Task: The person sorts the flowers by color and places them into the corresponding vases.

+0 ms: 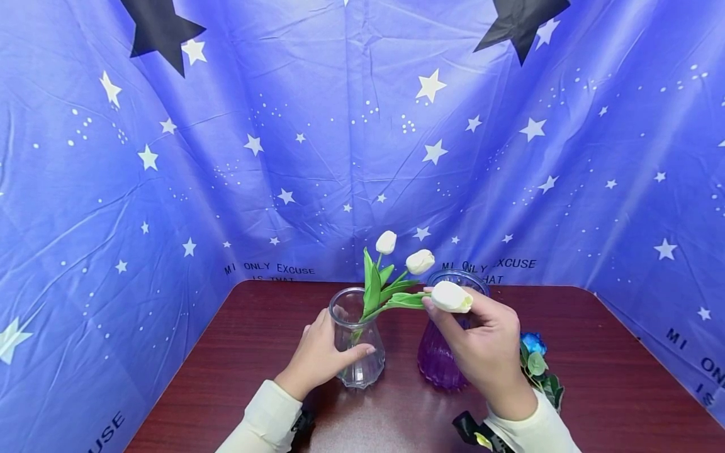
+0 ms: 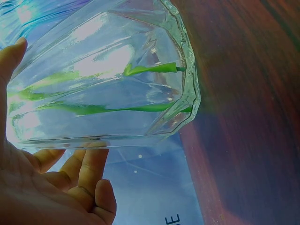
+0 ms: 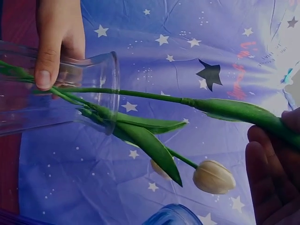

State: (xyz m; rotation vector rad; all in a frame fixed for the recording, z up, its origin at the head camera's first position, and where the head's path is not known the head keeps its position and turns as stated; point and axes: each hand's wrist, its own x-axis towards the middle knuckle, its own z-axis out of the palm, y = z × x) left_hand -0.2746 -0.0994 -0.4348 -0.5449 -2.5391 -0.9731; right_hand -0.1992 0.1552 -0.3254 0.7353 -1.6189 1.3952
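My left hand (image 1: 314, 355) grips a clear glass vase (image 1: 361, 374), its thumb across the front and the fingers round the far side. Two white artificial tulips, one upright (image 1: 386, 242) and one leaning right (image 1: 420, 262), stand in that vase. Between thumb and fingers, my right hand (image 1: 493, 343) pinches a third white tulip (image 1: 451, 297) close below its bloom. Its green stem (image 3: 150, 95) slants over the vase rim and runs inside. Through the glass in the left wrist view, two green stems (image 2: 154, 108) reach toward the vase's base.
Behind my right hand stands a purple glass vase (image 1: 436, 362), partly hidden. A blue artificial flower (image 1: 533, 343) with green leaves lies to its right on the dark red wooden table (image 1: 226, 390). Blue star-printed cloth (image 1: 351, 157) hangs round the table's back and sides.
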